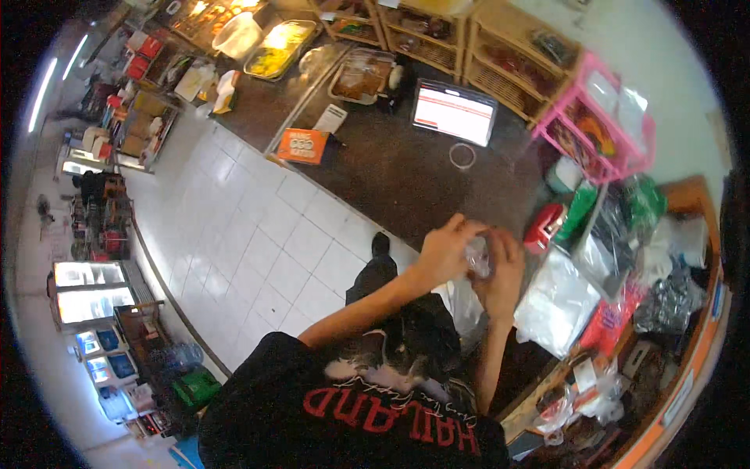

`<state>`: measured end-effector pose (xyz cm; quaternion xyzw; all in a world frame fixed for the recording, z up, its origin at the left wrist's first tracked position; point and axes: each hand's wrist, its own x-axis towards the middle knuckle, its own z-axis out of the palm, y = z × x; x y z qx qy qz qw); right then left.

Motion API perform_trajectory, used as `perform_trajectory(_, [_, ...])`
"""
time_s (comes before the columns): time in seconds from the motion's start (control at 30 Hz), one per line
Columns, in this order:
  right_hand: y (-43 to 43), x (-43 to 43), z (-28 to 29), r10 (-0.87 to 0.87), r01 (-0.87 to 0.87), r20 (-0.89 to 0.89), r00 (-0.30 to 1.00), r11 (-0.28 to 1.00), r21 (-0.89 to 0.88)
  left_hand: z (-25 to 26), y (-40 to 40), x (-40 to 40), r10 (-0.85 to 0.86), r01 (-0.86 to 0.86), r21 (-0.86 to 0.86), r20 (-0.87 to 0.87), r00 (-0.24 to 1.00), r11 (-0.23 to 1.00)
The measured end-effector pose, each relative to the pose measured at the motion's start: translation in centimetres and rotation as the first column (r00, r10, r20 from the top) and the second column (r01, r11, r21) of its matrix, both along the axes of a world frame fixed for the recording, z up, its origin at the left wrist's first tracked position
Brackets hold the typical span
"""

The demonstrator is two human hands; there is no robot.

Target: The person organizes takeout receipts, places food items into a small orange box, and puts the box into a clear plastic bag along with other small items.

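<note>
Both hands meet over the near edge of the dark counter [398,170]. My left hand [448,249] pinches the top of a small clear plastic bag [478,257] with its fingertips. My right hand [503,264] holds the same bag from the other side, fingers curled around it. What the bag contains is too blurred to tell. A larger translucent plastic bag [460,305] hangs just below the hands. To their right lie a red object [544,227], perhaps a tape dispenser, and a stack of white plastic bags [556,302].
On the counter are a lit tablet [454,111], a clear ring [463,156], an orange card sign [303,146] and a food tray [362,76]. A pink plastic rack [592,123] stands beside wooden shelves [510,64]. Packed plastic bags crowd the right side; white floor tiles [258,234] lie left.
</note>
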<state>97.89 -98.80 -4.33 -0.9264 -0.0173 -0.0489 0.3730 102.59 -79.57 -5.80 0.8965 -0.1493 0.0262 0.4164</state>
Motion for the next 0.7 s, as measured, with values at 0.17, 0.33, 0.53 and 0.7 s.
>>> perform_trajectory(0.17, [-2.5,5.1,-3.5,-0.239,0.209,-0.078,0.968,0.938,-0.278,-3.2,13.6,1.5,0.124,-0.204,-0.204,-0.346,0.93,0.958])
perform_trajectory(0.33, [11.6,4.0,-0.5,0.122,-0.043,0.229,0.966,0.946,-0.322,-12.0,17.1,1.4,0.13,-0.317,-0.39,-0.435,0.891,0.865])
perform_trajectory(0.53, [20.0,9.0,-19.8,0.478,-0.477,-0.076,0.875,0.878,0.033,-9.7,26.1,0.9,0.027,-0.143,-0.341,-0.323,0.946,0.929])
perform_trajectory(0.7, [31.6,13.7,-16.2,0.749,-0.716,-0.118,0.652,0.557,-0.421,-9.8,37.6,0.1,0.275,-0.434,-0.183,-0.547,0.79,0.882])
